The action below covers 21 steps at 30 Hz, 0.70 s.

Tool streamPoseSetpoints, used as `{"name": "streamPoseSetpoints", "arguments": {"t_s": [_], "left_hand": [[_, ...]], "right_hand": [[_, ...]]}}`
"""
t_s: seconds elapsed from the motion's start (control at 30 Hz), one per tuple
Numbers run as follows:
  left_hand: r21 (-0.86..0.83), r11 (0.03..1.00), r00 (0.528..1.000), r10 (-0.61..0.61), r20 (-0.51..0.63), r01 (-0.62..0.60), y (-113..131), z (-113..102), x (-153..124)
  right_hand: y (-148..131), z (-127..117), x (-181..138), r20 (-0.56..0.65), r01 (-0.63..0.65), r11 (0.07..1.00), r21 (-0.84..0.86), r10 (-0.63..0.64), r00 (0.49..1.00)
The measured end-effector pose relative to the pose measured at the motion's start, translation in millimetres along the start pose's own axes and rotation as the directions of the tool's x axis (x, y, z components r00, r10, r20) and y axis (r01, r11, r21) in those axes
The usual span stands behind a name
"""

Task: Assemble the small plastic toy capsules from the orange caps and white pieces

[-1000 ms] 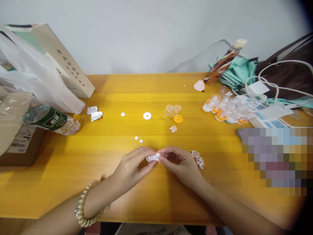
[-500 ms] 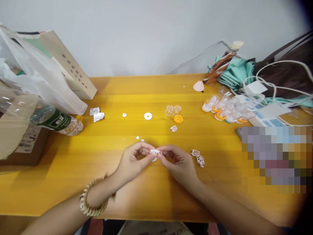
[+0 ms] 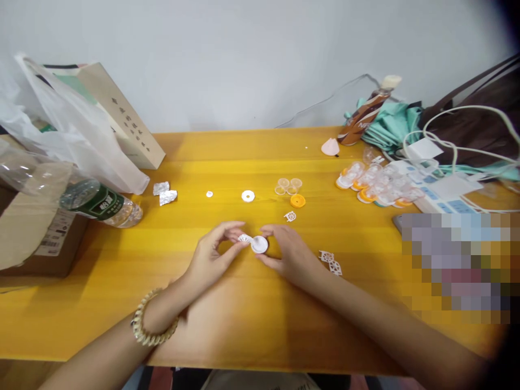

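Lying at far left on the counter (image 3: pixel 244 325): a bottle (image 3: pixel 99 201), then foil scraps (image 3: pixel 166 193). Left hand (image 3: pixel 211 254) pinching a small white lattice piece (image 3: pixel 244 238) between thumb and forefinger, low over the counter's middle. Right hand (image 3: pixel 290 254) gripping a white round cap (image 3: pixel 259 245) at its rim, touching the lattice piece. Both probably featherlight thin plastic; lattice looking brittle, likely to snap if bent, so best pinched by its edges. Further right: more lattice pieces (image 3: pixel 331 262), then a heap of clear cups (image 3: pixel 377 187).
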<state>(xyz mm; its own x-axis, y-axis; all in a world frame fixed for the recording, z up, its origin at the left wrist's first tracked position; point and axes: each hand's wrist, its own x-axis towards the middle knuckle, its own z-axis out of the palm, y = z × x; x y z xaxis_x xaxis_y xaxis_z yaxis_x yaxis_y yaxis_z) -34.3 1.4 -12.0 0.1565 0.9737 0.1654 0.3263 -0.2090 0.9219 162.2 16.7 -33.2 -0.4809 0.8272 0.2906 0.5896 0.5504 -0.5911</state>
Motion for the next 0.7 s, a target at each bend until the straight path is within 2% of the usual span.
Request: {"name": "streamPoseSetpoints", "arguments": {"t_s": [0.17, 0.33, 0.4, 0.57, 0.7], "left_hand": [[0.108, 0.986, 0.988, 0.119, 0.099, -0.13, -1, 1, 20], [0.145, 0.943, 0.935, 0.26, 0.241, -0.299, -4, 5, 43], [0.141, 0.937, 0.926, 0.278, 0.254, -0.32, -7, 8, 48], [0.14, 0.946, 0.943, 0.262, 0.206, -0.294, -14, 12, 52], [0.135, 0.933, 0.925, 0.297, 0.236, -0.333, -13, 14, 51]], "right_hand": [[13, -1, 7, -0.047, 0.001, 0.999, -0.04, -0.003, 0.999], [15, -2, 12, -0.067, -0.067, 0.984, -0.163, 0.057, 0.996], [16, -3, 13, -0.087, -0.093, 0.976, -0.199, 0.077, 0.993], [18, -3, 13, -0.079, -0.111, 0.972, -0.209, 0.096, 0.992], [18, -3, 12, -0.082, -0.115, 0.974, -0.197, 0.101, 0.992]]}}
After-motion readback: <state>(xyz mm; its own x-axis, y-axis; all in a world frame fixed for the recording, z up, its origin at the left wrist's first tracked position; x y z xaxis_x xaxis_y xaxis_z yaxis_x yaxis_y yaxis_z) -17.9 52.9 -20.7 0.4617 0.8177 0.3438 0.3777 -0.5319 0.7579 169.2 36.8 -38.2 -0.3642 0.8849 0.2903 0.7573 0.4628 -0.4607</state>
